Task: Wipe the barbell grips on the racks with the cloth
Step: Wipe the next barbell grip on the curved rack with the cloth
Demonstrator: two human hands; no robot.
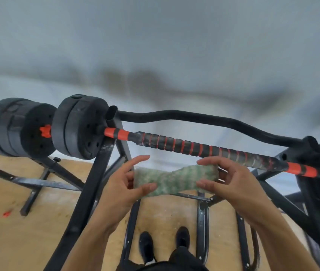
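The cloth (174, 178), a mottled green and white rag, is stretched between both hands just below the barbell grip (204, 149) and is not yet touching it. The left hand (124, 184) pinches one end between thumb and curled lower fingers, its forefinger pointing out straight above. The right hand (233, 182) has its fingers (213, 161) curled over the other end with the thumb underneath, so both hands hold the cloth. The grip, wrapped in black with red rings, lies across the rack (96, 173), with the weight plates (79, 126) at its left end and a bent black bar (213, 120) behind it. This looks like the readying step: the cloth is spread and lined up, and wiping of this grip appears not yet begun. The next move likely calls for raising the cloth to the grip, folding it around the wrapping, and rubbing along its length while keeping a firm pinch so neither end slips free.
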